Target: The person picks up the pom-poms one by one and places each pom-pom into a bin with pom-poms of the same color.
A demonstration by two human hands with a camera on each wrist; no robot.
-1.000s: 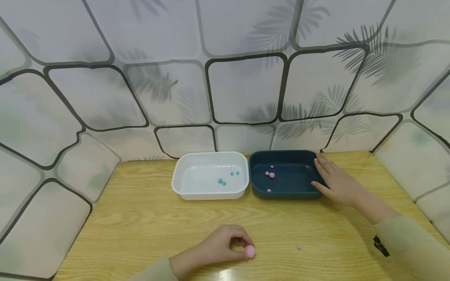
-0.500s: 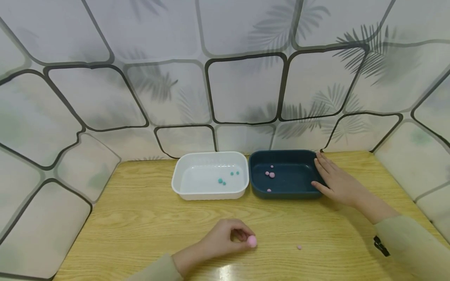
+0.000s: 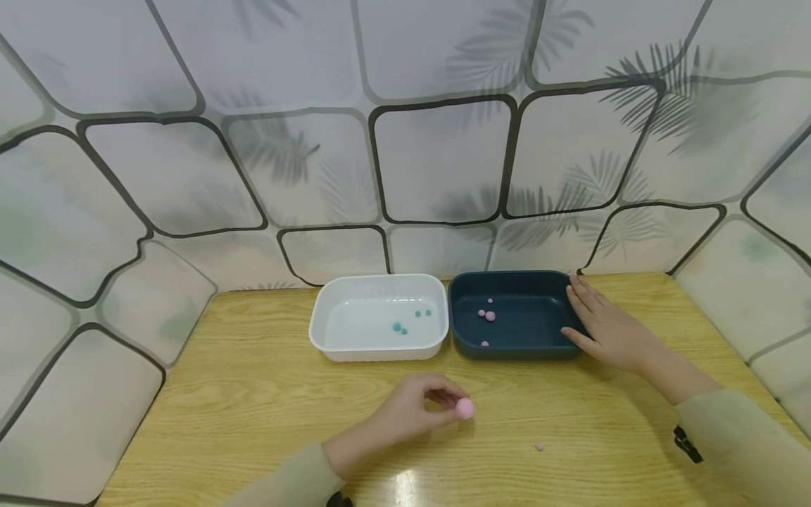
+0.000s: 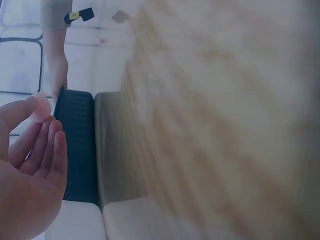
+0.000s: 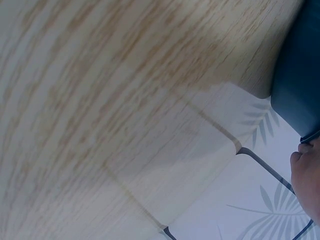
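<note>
My left hand (image 3: 415, 408) pinches a pink ball (image 3: 465, 408) between thumb and fingertips, over the wooden table in front of the trays. In the left wrist view the same ball (image 4: 41, 107) shows at the tips of the thumb and fingers. My right hand (image 3: 611, 334) rests at the right end of the dark blue tray (image 3: 538, 352), its fingers straight along the outside and the thumb at the rim. Several smaller pink balls (image 3: 490, 316) lie inside that tray. A tiny pink ball (image 3: 540, 447) sits on the table, to the right of my left hand.
Left of the blue tray, close beside it, stands a white tray (image 3: 355, 354) with several small teal balls (image 3: 397, 327) in it. Behind both trays rises a patterned wall (image 3: 437, 169). The wooden table (image 3: 253, 394) reaches out in front of them.
My left hand has lifted the pink ball and carried it forward and slightly right, towards the trays. The right hand and both trays have stayed in place.
</note>
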